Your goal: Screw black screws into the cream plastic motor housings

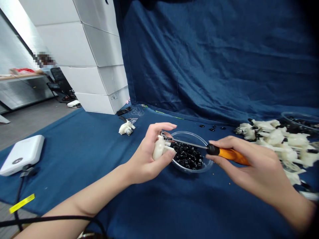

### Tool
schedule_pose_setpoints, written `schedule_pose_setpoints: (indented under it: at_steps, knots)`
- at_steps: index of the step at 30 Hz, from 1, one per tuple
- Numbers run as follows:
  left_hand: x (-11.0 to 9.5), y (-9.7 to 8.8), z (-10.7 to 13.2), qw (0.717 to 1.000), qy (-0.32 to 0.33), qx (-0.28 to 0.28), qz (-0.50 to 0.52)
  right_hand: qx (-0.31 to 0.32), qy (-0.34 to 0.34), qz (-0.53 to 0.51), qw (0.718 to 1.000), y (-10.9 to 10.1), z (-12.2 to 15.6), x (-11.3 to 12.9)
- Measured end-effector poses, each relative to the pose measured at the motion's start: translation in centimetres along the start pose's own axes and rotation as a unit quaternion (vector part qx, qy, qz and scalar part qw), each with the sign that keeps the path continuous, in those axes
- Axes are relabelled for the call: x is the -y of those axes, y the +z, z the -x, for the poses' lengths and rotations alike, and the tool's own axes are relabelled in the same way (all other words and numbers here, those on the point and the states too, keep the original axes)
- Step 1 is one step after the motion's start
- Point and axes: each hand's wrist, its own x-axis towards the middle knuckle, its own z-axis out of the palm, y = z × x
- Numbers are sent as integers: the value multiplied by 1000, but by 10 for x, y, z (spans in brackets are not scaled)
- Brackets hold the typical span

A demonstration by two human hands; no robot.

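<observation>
Clear bowl (185, 133) between left hand (147, 159) gripping white housing (158, 147), right hand (249, 162) gripping screwdriver (226, 154).

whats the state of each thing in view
left hand: gripping white plastic part
right hand: gripping orange-handled screwdriver
orange-handled screwdriver: tip reaching white plastic part, shaft above clear bowl
clear bowl: full of small black parts
white assemblies: heaped on blue cloth
single white assembly: lying on blue cloth
white boxes: stacked, closed

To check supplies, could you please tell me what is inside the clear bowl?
Small black parts heap in the clear bowl, covering its bottom, so nothing beneath them shows.
</observation>
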Motion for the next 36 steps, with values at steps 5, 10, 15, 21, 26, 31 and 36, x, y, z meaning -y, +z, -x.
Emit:
schedule_pose_setpoints:
  at_steps: [5,10,15,21,26,31,36]
  knots:
    - [-5,8,-1,981,-138,-66,120,-21,4,13,1000,6,0,-2]
    - [-11,11,-12,935,-256,-149,197,-3,48,20,999,14,7,-3]
    - [-13,8,-17,927,-245,-169,229,9,49,23,998,17,8,2]
    - [-18,10,-14,956,-188,-132,185,6,70,17,997,18,8,6]
    - [-23,13,-16,924,-257,-139,247,30,88,43,995,16,7,6]
    - [-19,8,-20,904,-281,-175,271,65,124,43,989,13,1,1]
    - [-14,-3,-26,874,-301,-224,310,75,238,-63,966,8,-3,-6]
